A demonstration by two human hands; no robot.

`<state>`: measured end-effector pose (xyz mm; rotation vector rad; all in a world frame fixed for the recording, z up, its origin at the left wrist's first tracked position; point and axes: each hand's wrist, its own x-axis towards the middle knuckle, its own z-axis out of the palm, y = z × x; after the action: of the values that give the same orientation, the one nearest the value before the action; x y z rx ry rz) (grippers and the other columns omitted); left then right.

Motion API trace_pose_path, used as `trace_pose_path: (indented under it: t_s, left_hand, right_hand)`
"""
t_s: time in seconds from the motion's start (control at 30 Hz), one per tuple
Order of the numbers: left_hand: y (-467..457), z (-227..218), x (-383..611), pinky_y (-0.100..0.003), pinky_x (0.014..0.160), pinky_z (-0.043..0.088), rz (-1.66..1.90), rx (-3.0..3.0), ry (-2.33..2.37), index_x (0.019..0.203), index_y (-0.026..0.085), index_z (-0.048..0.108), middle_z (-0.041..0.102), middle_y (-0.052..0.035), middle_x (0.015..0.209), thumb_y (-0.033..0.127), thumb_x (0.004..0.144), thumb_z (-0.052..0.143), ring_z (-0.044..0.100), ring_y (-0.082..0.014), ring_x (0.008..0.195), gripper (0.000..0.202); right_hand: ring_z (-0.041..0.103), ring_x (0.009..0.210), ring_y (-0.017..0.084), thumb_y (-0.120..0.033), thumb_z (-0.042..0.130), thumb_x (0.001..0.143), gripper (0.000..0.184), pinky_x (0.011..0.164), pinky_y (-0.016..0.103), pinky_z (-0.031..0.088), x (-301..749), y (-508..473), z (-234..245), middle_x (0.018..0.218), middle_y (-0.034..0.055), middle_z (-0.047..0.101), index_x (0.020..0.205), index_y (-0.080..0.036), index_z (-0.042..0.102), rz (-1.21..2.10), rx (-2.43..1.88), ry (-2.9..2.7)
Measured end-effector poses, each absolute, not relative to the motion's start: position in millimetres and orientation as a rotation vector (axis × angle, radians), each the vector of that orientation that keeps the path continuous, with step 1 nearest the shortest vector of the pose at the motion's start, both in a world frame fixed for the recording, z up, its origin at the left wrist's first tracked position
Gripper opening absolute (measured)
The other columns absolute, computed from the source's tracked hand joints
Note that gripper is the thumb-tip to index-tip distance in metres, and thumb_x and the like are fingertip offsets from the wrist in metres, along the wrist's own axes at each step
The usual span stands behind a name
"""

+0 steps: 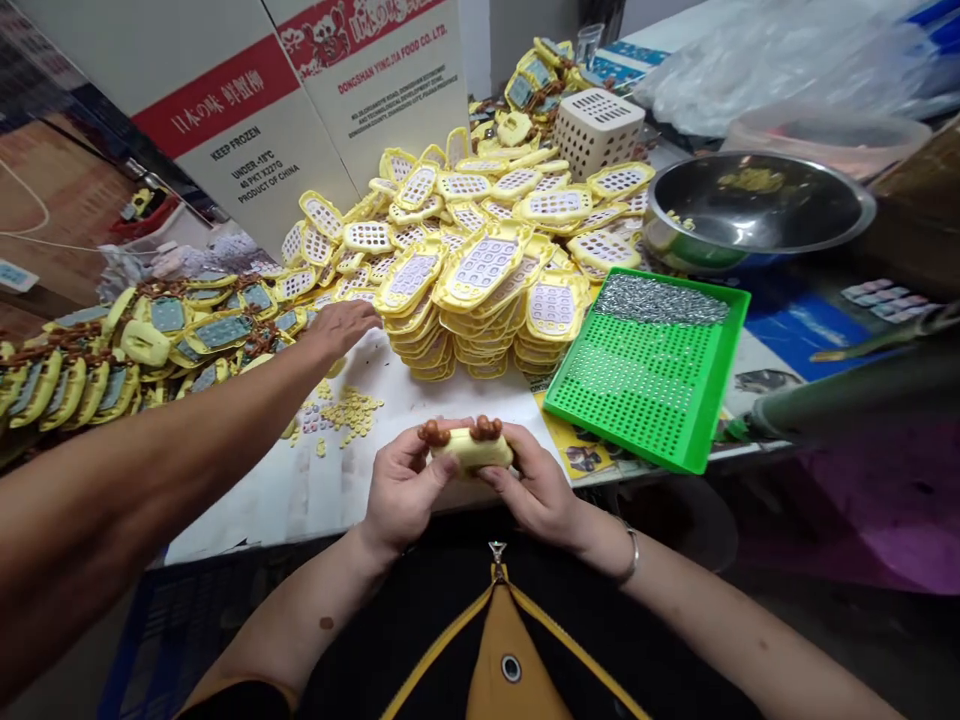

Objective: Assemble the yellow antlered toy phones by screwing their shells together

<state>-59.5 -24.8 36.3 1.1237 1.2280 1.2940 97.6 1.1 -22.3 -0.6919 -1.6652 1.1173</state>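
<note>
- Casings of yellow plastic with grey panels and brown knobs (pixel 169 315) lie heaped along the table's left side; white cardboard with red bands (pixel 225 160) stands behind.
- Another person's bare hand (pixel 337 332) reaches in beside the stacks.
- Small yellow button-like pieces (pixel 352 412) are scattered over the white-covered table (pixel 285 500).
- The wearer's left hand (pixel 405 480) is clamped on one end of a pale yellow plastic piece with brown knobs (pixel 480 455), held just above the table's near edge.
- The right hand (pixel 536 485) grips its other end, thumb in front. The step looks like pressing or checking this piece; the next move probably calls for even thumb pressure and steady support.
- Behind it stand stacks of yellow-rimmed perforated plates (pixel 484 275).
- A green mesh tray (pixel 622 420) with fine silvery metal bits (pixel 660 298) lies to the right.
- Farther right, a shiny steel bowl (pixel 810 215) sits near crumpled clear plastic (pixel 765 65).
</note>
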Motion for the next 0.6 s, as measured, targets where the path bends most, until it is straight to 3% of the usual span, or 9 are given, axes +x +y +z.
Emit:
trace_pose_path:
  t_s: [0.07,0.17,0.37,0.6]
  left_hand:
    - [-26.9,41.7,-55.4,-0.048,0.119,0.024,1.349,1.378,1.31,0.09,0.023,0.077,0.078,-0.0043,0.097,0.027,0.076,0.076,0.072,-0.0235,0.092,0.015]
    - [-23.9,48.1,-51.0,-0.05,0.12,0.02,1.338,1.616,1.344,0.091,0.024,0.077,0.078,-0.0028,0.094,0.022,0.075,0.075,0.072,-0.0228,0.086,0.016]
    - [-18.5,38.4,-57.9,-0.051,0.117,0.024,1.13,1.736,1.375,0.127,0.024,0.064,0.069,-0.0099,0.125,0.03,0.085,0.064,0.063,-0.0287,0.115,0.043]
    - [-25.3,43.5,-48.2,-0.047,0.112,0.034,1.105,1.999,1.493,0.11,0.018,0.072,0.075,-0.011,0.097,0.023,0.084,0.06,0.068,-0.0252,0.087,0.029]
  right_hand:
    - [0.067,0.096,0.021,-0.033,0.054,0.094,0.025,0.083,0.035,0.055,95.0,-4.1,-29.3,0.107,0.0085,0.067,0.118,-0.026,0.05,1.099,-0.662,-1.599]
    - [0.065,0.101,0.023,-0.037,0.057,0.092,0.023,0.09,0.039,0.054,89.6,-10.4,-38.6,0.107,0.0077,0.066,0.113,-0.027,0.053,1.139,-0.7,-1.424]
    - [0.053,0.126,0.022,-0.053,0.061,0.087,0.044,0.108,0.042,0.045,85.0,-7.0,-47.5,0.135,0.0039,0.056,0.125,-0.036,0.046,1.531,-0.704,-0.983]
    - [0.046,0.132,0.017,-0.056,0.058,0.088,0.04,0.112,0.036,0.041,74.7,-15.3,-53.9,0.138,-0.0015,0.052,0.125,-0.042,0.048,1.514,-0.744,-0.859]
